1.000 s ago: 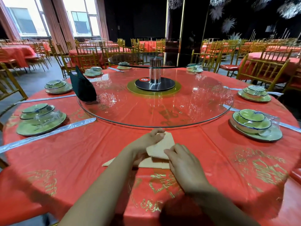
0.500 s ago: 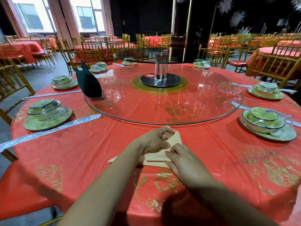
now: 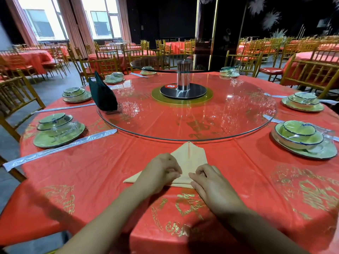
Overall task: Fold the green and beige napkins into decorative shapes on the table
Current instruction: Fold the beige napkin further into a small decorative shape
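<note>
A beige napkin (image 3: 190, 156) lies on the red tablecloth (image 3: 102, 173) just in front of me, folded into a triangle whose tip points at the glass turntable. My left hand (image 3: 161, 171) rests on its left half with fingers curled, pinching a fold near the middle. My right hand (image 3: 211, 182) covers the lower right corner, fingers curled onto the cloth. A dark green napkin (image 3: 102, 94) stands folded upright on the left edge of the turntable.
The glass turntable (image 3: 238, 125) fills the table's middle, with a metal post (image 3: 183, 77) at its centre. Wrapped green dish sets (image 3: 56, 131) (image 3: 302, 138) sit around the rim. Gold chairs (image 3: 16, 99) surround the table.
Both hands slid down toward the napkin's near edge, uncovering its upper part; the right flap now lies flat, so the napkin shows as a full triangle with a centre seam.
</note>
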`<action>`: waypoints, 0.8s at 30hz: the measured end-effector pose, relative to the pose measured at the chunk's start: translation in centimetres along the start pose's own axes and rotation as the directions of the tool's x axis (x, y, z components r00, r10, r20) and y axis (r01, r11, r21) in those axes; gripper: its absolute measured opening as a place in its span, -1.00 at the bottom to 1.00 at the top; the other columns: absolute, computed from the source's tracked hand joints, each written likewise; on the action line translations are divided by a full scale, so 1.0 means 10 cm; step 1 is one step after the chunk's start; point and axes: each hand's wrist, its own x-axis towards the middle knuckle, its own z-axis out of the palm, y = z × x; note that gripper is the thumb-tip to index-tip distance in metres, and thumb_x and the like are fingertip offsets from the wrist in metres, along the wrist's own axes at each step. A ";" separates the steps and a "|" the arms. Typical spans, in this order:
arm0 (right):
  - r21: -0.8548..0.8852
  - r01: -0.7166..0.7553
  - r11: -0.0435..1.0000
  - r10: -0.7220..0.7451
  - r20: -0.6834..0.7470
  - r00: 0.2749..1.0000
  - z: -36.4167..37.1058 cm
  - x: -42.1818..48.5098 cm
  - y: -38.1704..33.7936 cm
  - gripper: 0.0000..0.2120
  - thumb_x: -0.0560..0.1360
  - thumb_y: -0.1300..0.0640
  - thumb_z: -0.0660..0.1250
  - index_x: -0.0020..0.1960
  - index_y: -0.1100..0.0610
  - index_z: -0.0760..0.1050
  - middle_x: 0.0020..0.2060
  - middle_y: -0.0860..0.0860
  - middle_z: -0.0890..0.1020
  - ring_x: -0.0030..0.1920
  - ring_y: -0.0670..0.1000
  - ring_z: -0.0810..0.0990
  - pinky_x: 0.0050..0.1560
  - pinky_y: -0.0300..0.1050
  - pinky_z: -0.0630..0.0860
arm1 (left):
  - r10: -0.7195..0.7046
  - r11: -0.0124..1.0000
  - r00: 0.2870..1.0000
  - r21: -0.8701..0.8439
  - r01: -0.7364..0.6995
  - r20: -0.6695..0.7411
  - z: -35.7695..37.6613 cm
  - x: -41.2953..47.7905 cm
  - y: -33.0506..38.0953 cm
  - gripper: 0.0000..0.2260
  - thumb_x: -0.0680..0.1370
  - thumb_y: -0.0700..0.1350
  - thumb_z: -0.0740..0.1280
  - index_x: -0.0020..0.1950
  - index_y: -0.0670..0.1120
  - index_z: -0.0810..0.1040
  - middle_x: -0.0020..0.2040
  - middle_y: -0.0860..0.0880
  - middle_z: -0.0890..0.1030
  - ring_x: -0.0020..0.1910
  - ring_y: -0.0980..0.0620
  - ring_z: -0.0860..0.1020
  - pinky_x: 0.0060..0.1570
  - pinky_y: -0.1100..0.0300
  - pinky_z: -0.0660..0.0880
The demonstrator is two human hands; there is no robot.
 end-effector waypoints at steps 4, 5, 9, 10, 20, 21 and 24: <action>0.054 -0.027 0.998 0.024 0.054 0.998 -0.03 -0.01 0.00 -0.71 0.60 0.07 0.13 0.27 0.08 0.46 0.12 -0.02 0.44 0.19 -0.02 0.36 0.12 -0.18 0.34 | 0.332 0.855 0.942 0.437 -0.278 -0.051 0.07 -0.14 0.09 -0.84 0.38 -0.09 0.25 -0.28 -0.06 0.61 -0.22 -0.01 0.58 -0.19 0.04 0.42 -0.22 0.19 0.32; 0.075 -0.033 0.997 0.030 0.042 0.999 -0.04 -0.02 0.01 -0.71 0.60 0.07 0.14 0.27 0.09 0.47 0.12 -0.02 0.44 0.19 -0.01 0.36 0.13 -0.20 0.33 | 0.358 0.817 0.933 0.495 -0.296 -0.033 0.08 -0.18 0.14 -0.84 0.38 -0.08 0.23 -0.27 -0.05 0.60 -0.20 0.00 0.58 -0.17 0.05 0.40 -0.20 0.19 0.31; 0.089 -0.081 0.993 0.074 0.080 0.994 -0.05 -0.01 0.01 -0.71 0.60 0.07 0.12 0.25 0.09 0.49 0.13 -0.03 0.45 0.19 -0.02 0.36 0.16 -0.21 0.32 | 0.299 0.815 0.954 0.511 -0.274 0.035 0.16 -0.33 0.19 -0.80 0.47 -0.07 0.17 -0.05 -0.05 0.57 -0.16 0.04 0.57 -0.20 0.05 0.51 -0.25 0.15 0.51; 0.091 -0.102 0.991 0.093 0.093 0.991 -0.07 0.01 0.01 -0.71 0.61 0.06 0.10 0.21 0.09 0.51 0.11 -0.03 0.46 0.17 -0.01 0.38 0.15 -0.19 0.34 | 0.275 0.825 0.961 0.502 -0.258 0.040 0.17 -0.35 0.19 -0.77 0.46 -0.07 0.16 0.03 -0.03 0.54 -0.16 0.05 0.58 -0.21 0.06 0.53 -0.30 0.20 0.53; -0.157 -0.047 0.987 0.098 0.335 0.937 -0.04 0.32 0.14 0.17 0.08 -0.41 -0.71 0.52 0.14 -0.17 0.52 0.05 -0.15 0.51 -0.02 -0.24 0.43 -0.12 -0.31 | 0.206 0.874 0.962 0.408 -0.264 0.180 0.14 -0.43 0.22 -0.63 0.61 0.14 -0.01 0.24 0.00 0.42 0.25 0.04 0.55 0.11 0.10 0.53 0.02 0.27 0.51; -0.167 -0.056 0.984 0.114 0.358 0.927 -0.01 0.31 0.17 0.24 -0.03 -0.39 -0.77 0.52 0.14 -0.22 0.51 0.05 -0.21 0.50 -0.03 -0.28 0.43 -0.10 -0.34 | 0.187 0.885 0.963 0.392 -0.251 0.193 0.14 -0.44 0.22 -0.60 0.62 0.16 -0.05 0.26 0.00 0.40 0.27 0.03 0.54 0.14 0.09 0.53 0.05 0.26 0.51; -0.187 -0.090 0.978 0.156 0.378 0.913 0.02 0.29 0.17 0.31 -0.14 -0.37 -0.82 0.51 0.14 -0.29 0.50 0.04 -0.29 0.47 -0.04 -0.36 0.44 -0.05 -0.38 | 0.159 0.899 0.965 0.373 -0.229 0.209 0.16 -0.46 0.21 -0.54 0.61 0.21 -0.06 0.33 -0.02 0.37 0.32 0.00 0.50 0.22 0.04 0.51 0.12 0.21 0.47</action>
